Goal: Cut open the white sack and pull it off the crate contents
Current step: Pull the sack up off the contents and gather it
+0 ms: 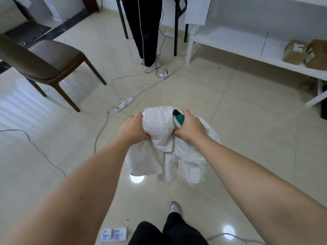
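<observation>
The white woven sack (159,131) is bunched up and held in the air in front of me, its frayed lower edge hanging loose above the floor. My left hand (132,128) grips the bundle on its left side. My right hand (189,126) grips the right side and also holds a green-and-black cutter (178,116) against the fabric. No crate or contents show in this view.
A brown chair (44,62) stands at the left. Power strips (123,104) and cables trail across the tiled floor. A person's legs (146,32) stand at the back by a table. White shelving (265,55) with cardboard boxes (295,52) runs along the right.
</observation>
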